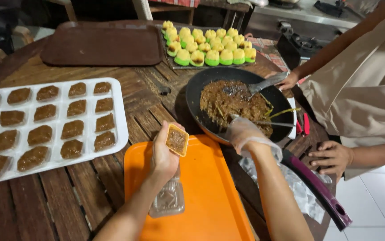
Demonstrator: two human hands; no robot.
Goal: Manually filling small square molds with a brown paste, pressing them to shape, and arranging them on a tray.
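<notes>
Dark wooden planks made up the table (pixel 67 196), with pale floor tiles showing at the lower right. On that surface, the left hand (pixel 163 156) pinched a small square cup (pixel 177 139) of brown filling between thumb and fingertips, holding it up above the orange tray (pixel 210 201). A clear plastic mould piece (pixel 168 201) lay on the tray under that wrist. The right hand (pixel 241 133), in a thin clear glove, was curled round the handle of a spoon (pixel 264 122) that dipped into the brown filling (pixel 232 102) in the black frying pan (pixel 197 89); the fingers were closed, though the glove blurred exactly how. The pan's purple handle (pixel 317 189) pointed toward the lower right, over crumpled plastic (pixel 299 192).

Across the pan, another person in a beige garment held a metal spatula (pixel 264 84) in the filling with one hand (pixel 288 81) and rested the other hand (pixel 333 156) on the table edge.

To the left sat a white tray (pixel 119 120) of brown-filled moulds. Farther back were an empty brown tray (pixel 103 44) and a batch of yellow-and-green cakes (pixel 210 47).
</notes>
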